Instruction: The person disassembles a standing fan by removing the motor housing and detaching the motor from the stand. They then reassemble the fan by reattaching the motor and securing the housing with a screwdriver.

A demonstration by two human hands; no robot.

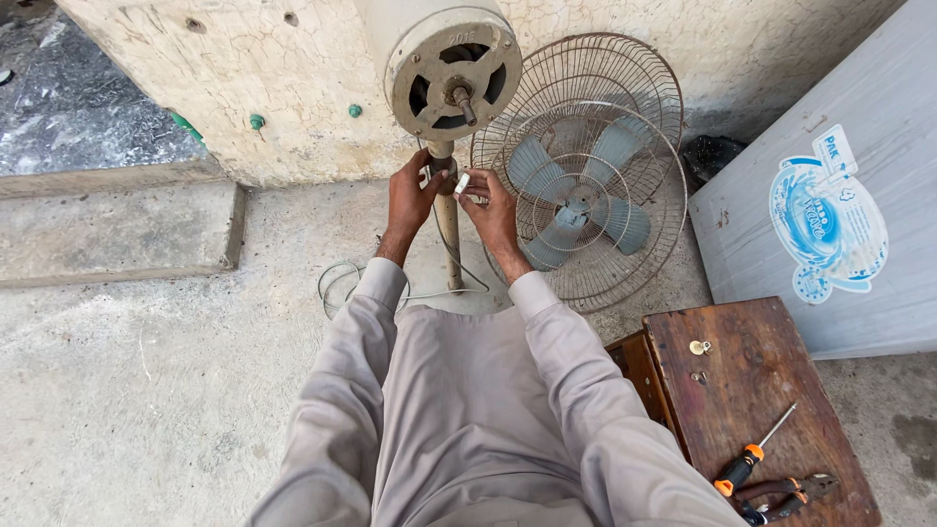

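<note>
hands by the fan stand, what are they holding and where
The right hand pinches a small white piece by its lower end. The left hand grips the grey metal fan pole near its top.

Small white part (pixel 462 182) at upright pole (pixel 449 229)

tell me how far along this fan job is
Done: the grilles and blade are off, leaning on the wall, and the motor shaft is bare. In hand: the left hand and right hand work a small white part at the stand pole. Left: refitting blade and grilles, probably; screwdriver and pliers lie unused on the stool.
</note>
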